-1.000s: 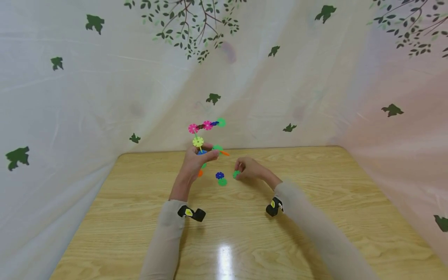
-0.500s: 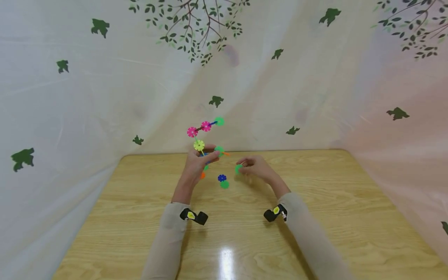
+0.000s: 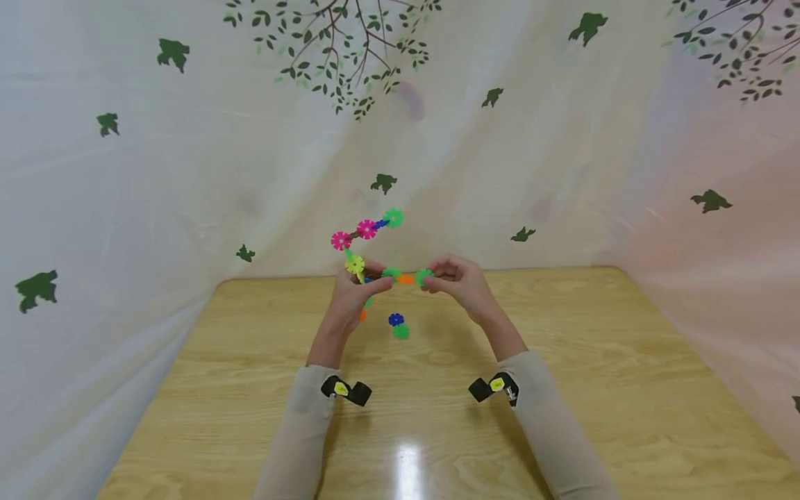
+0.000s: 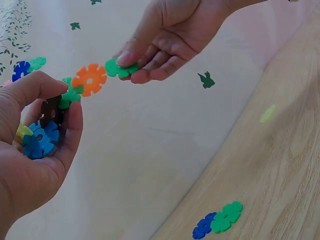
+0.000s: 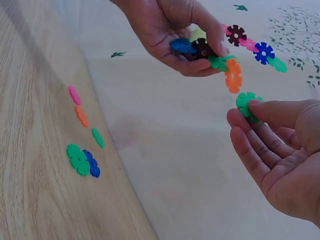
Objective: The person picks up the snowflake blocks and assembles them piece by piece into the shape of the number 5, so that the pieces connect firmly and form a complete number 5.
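Note:
My left hand [image 3: 351, 297] grips a chain of notched plastic snowflake discs, raised off the table. A blue disc [image 4: 42, 140] and a brown disc [image 4: 51, 111] lie within its fingers. One arm of the chain climbs through a yellow disc [image 3: 355, 264] and pink discs [image 3: 367, 229] to a green end disc [image 3: 393, 218]. From a green disc at the left fingertips, an orange disc [image 4: 90, 80] sticks out toward my right hand [image 3: 467, 290]. That hand pinches a single green disc [image 5: 248, 104] by thumb and fingers, edge close to the orange one; contact is unclear.
On the wooden table [image 3: 262, 430] below the hands lie a blue disc [image 3: 396, 319] and a green disc [image 3: 401, 332]. Pink [image 5: 74, 95], orange [image 5: 82, 116] and green [image 5: 97, 137] discs lie near them. A printed cloth [image 3: 300, 167] hangs behind the table.
My right hand has lifted its green disc from near the tabletop, up to the orange disc. The left hand stays nearly in place, its chain turned slightly.

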The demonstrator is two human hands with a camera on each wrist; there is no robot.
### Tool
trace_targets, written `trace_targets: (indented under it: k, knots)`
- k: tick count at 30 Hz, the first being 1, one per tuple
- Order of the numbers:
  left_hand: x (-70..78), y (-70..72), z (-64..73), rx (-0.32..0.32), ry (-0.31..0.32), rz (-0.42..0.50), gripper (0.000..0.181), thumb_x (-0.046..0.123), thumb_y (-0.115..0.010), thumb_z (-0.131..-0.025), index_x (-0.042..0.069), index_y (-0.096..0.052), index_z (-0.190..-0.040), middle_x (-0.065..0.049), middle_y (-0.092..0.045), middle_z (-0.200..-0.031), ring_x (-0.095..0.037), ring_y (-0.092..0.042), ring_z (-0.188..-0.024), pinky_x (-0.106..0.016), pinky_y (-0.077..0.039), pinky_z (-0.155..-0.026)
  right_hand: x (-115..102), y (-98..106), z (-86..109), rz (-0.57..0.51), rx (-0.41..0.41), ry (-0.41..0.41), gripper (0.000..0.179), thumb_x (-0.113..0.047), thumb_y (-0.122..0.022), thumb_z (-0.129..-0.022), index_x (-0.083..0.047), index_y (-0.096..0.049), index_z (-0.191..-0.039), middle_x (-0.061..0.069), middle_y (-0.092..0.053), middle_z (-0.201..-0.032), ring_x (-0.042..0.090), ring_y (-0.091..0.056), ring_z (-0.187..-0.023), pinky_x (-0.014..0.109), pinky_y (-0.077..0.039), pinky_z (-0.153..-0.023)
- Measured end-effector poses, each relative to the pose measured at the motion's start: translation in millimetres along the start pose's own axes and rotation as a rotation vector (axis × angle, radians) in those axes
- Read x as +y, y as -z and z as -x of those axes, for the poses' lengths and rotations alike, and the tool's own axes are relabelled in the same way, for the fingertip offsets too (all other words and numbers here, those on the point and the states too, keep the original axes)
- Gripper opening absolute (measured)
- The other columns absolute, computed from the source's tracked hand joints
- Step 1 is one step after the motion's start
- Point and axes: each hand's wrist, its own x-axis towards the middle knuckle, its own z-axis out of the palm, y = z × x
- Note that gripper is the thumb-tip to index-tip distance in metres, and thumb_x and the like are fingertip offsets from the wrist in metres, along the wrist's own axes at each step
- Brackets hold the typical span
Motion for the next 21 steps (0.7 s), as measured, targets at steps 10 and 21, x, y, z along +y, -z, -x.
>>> trace_targets:
  k: [10, 21]
  knots:
    - [-1.1, 1.9, 1.2, 0.008, -0.008, -0.015, 0.025, -0.009, -0.071, -0.086, 0.016, -0.068, -0.090, 0.003, -0.066, -0.087, -0.010, -0.061, -0.083, -0.022, -0.057, -0.078, -5.5, -5.4, 3.0, -0.034, -0.030, -0.001, 0.020, 0.005, -0.068, -0.094, 0.012, -0.058, -0.109, -0.004, -0.075, -0.089, 0.011, -0.074, -0.082, 0.030, -0.062, -0.079]
    - [0.9, -1.3, 2.4, 0.029, 0.027, 0.004, 0.045, -0.008, -0.066, -0.090, 0.002, -0.053, -0.132, 0.004, -0.070, -0.093, -0.010, -0.068, -0.085, -0.028, -0.060, -0.085, -4.6, -8.4, 3.3, -0.077, -0.022, -0.007, 0.017, 0.004, -0.068, -0.094, 0.010, -0.058, -0.107, -0.003, -0.075, -0.091, 0.012, -0.075, -0.085, 0.036, -0.062, -0.084]
